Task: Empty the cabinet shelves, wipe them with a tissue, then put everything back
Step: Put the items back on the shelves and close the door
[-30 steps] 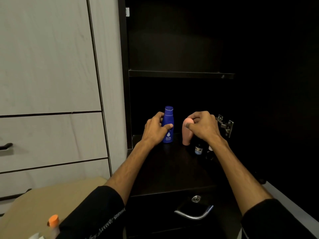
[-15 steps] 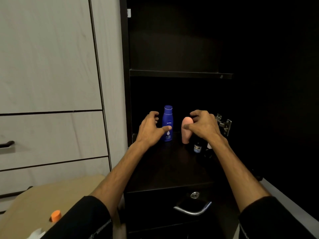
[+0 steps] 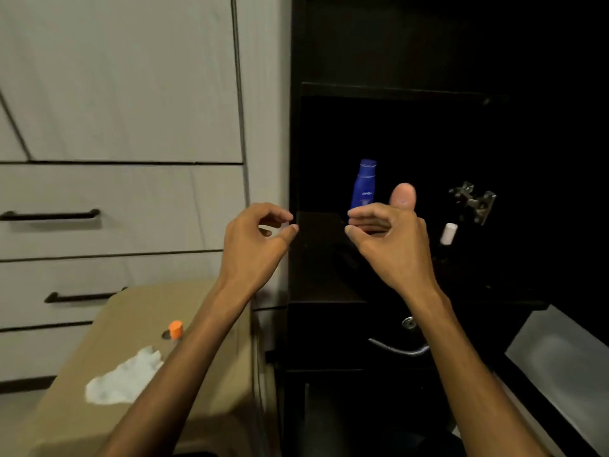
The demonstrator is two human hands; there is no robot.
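both hands have come back off the bottles since the earlier frames and now hang in front of the shelf, holding nothing.

dark cabinet (image 3: 428, 61), door open, interior mostly black; upper shelf edge visible, nothing made out on it. lower shelf (image 3: 316, 258) carries the returned items. tan stool or table top (image 3: 115, 423) sits low left, outside the cabinet, with a crumpled white tissue (image 3: 122, 380) on it and an orange-capped item (image 3: 175, 329) just behind; the left forearm crosses in front of both.

left hand (image 3: 253, 245): loosely curled, thumb and forefinger near each other but apart, empty. it sits at the cabinet's left edge. right hand (image 3: 392, 245): half-open, fingers pointing left, empty.

blue bottle (image 3: 364, 184) stands upright toward the back of the lower shelf, long axis vertical, just above and behind the right fingertips (image 3: 356, 214). pink bottle (image 3: 403, 192) only shows its rounded top over the right hand. small white-capped item (image 3: 449, 233) farther right, below the metal hinge (image 3: 474, 201).

judgement: putting-back stage, probably late. what remains lies down-left on the stool, so the left hand is nearer; the orange cap stands upright there.
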